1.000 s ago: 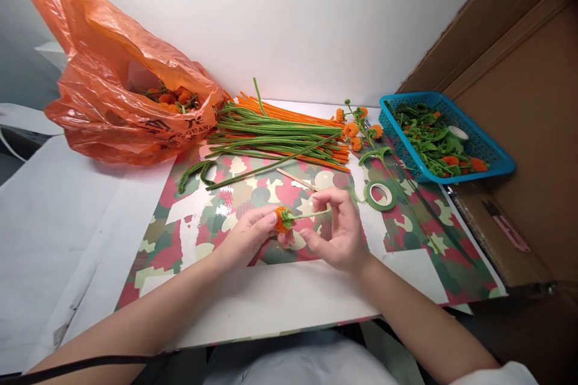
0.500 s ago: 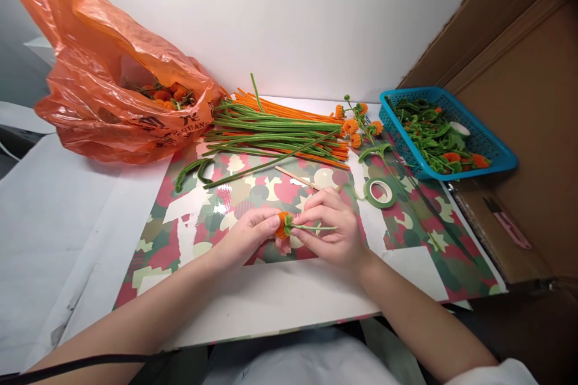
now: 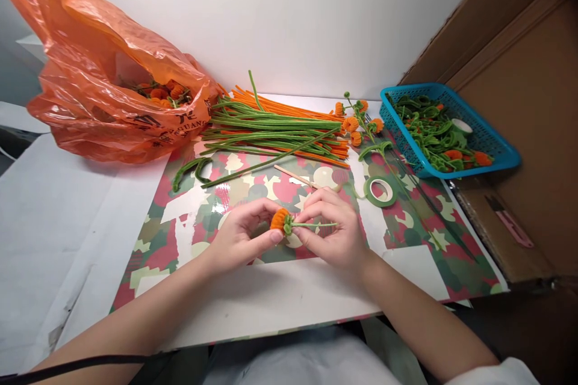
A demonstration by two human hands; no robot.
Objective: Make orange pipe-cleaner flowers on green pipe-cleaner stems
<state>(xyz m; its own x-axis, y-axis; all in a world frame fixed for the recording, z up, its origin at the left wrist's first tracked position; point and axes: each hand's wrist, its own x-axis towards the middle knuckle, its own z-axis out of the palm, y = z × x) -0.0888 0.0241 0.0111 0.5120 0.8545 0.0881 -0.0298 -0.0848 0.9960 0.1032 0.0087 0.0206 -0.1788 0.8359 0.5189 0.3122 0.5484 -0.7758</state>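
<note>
The little orange flower (image 3: pixel 280 218) is a fuzzy round ball with a green fuzzy collar. A thin green stem (image 3: pixel 316 225) sticks out sideways from it, pointing right. It is held up just above the colourful mat, near the middle.

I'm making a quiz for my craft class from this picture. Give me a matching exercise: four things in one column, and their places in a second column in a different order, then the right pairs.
Things:
1. Orange bag
2. Blue basket
3. Tape roll
4. Orange bud

Places:
A. Flat on the mat, right of the hands
B. Far left, beside the pipe cleaners
C. Between the left hand and right hand
D. Far right, against the cardboard

Pairs: 1-B, 2-D, 3-A, 4-C
</note>
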